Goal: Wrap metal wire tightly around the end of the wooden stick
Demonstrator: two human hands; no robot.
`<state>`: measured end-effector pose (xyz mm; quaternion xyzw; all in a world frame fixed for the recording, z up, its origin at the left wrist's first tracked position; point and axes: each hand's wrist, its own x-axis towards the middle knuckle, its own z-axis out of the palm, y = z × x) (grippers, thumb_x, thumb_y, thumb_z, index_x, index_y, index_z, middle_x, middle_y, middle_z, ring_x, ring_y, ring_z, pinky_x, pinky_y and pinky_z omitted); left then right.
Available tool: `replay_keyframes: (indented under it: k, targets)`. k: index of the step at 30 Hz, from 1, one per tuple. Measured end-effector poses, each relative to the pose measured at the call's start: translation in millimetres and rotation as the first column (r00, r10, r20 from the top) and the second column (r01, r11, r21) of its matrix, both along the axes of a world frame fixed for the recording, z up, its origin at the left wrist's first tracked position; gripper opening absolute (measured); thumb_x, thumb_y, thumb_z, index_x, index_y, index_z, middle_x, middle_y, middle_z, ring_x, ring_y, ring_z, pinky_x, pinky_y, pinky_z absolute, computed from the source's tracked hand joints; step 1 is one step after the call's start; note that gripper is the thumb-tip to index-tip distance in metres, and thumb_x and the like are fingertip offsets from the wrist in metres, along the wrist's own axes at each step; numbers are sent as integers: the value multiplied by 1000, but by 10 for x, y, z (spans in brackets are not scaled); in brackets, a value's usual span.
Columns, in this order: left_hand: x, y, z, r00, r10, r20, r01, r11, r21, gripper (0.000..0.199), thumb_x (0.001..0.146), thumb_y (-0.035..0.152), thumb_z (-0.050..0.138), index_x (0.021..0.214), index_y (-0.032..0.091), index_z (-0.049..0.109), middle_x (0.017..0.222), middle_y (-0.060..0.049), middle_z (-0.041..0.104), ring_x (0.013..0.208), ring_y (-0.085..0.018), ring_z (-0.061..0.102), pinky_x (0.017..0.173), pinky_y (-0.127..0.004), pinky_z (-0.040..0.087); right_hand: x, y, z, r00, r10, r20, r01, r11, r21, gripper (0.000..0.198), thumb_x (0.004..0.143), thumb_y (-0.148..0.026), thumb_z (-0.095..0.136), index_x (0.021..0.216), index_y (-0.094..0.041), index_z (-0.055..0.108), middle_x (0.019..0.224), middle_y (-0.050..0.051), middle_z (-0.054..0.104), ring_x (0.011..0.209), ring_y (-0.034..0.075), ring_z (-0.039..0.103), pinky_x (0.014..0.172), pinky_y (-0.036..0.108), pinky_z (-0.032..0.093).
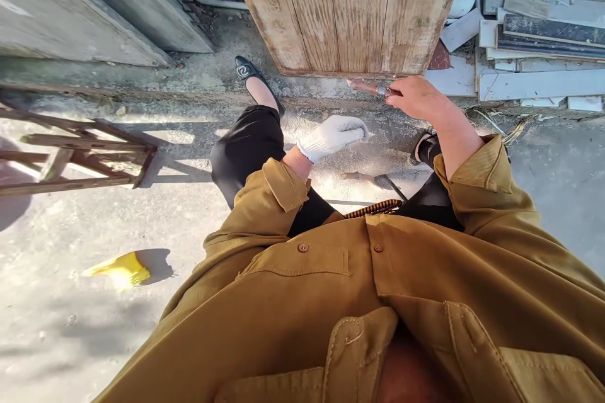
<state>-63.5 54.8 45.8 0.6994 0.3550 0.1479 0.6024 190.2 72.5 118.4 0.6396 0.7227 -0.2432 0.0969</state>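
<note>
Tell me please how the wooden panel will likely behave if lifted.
The wooden panel is probably stiff, since it looks flat and straight-edged. It may be heavy, being broad. Its worn, streaked grain suggests it should not feel slippery.

White knitted glove [333, 137]: uniform white, blue cuff edge. Slim rod-shaped tool [367, 86]: reddish brown, with a silver-grey wire binding [382, 92]. Rectangular planked wooden panel [354, 9]: brown, patterned with uneven paler streaks and dark lengthwise seam lines. Long-sleeved fabric shirt [302, 308]: plain mustard brown; round buttons [303, 247], reddish brown. Fabric trousers [248, 148]: plain black. Narrow band [375, 208]: alternating orange and black stripes. Crumpled object on the ground [123, 271]: bright yellow.
</note>
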Motion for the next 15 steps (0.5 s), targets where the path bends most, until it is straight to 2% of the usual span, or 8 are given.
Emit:
replay_keyframes:
  k: [4, 7, 11, 13, 15]
  targets:
    - [-91, 66, -44, 998, 58, 3, -58, 997, 53, 18, 92, 26, 65, 86, 16, 79, 81, -3, 71, 73, -15, 60, 72, -27, 48, -121, -42, -48, 985, 139, 104, -126, 984, -123, 25, 111, -29, 65, 118, -13, 83, 108, 17, 78, 104, 31, 71, 90, 41, 51]
    - [-136, 130, -26, 993, 107, 45, -109, 993, 48, 12, 91, 22, 69, 84, 18, 79, 84, -5, 73, 80, -19, 64, 76, -29, 52, -212, -104, -22, 956, 274, 108, -235, 931, -281, 18, 110, -26, 72, 113, -15, 86, 99, 12, 79, 91, 24, 68, 82, 37, 45]
    - [-116, 207, 41, 991, 133, 19, -133, 991, 33, 8, 87, 15, 74, 81, 18, 78, 81, -6, 72, 89, -23, 67, 83, -32, 55, -319, -203, 12, 920, 387, -65, -376, 822, -428, 9, 106, -16, 78, 103, -10, 84, 81, 1, 71, 78, 12, 56, 77, 34, 35]
    - [-84, 251, 1, 992, 127, 16, -128, 991, 29, 7, 88, 15, 74, 82, 17, 77, 81, -5, 72, 89, -23, 68, 83, -32, 55, -333, -231, 25, 906, 370, -204, -422, 769, -480, 10, 105, -11, 77, 96, -8, 81, 72, -4, 63, 74, 8, 51, 75, 31, 33]
    - [-49, 293, -108, 990, 136, 20, -137, 990, 32, 8, 91, 15, 71, 87, 16, 76, 83, -5, 71, 84, -20, 67, 81, -31, 54, -300, -230, 43, 877, 331, -349, -468, 751, -465, 11, 103, -7, 75, 92, -11, 78, 68, -7, 58, 71, 7, 50, 73, 29, 33]
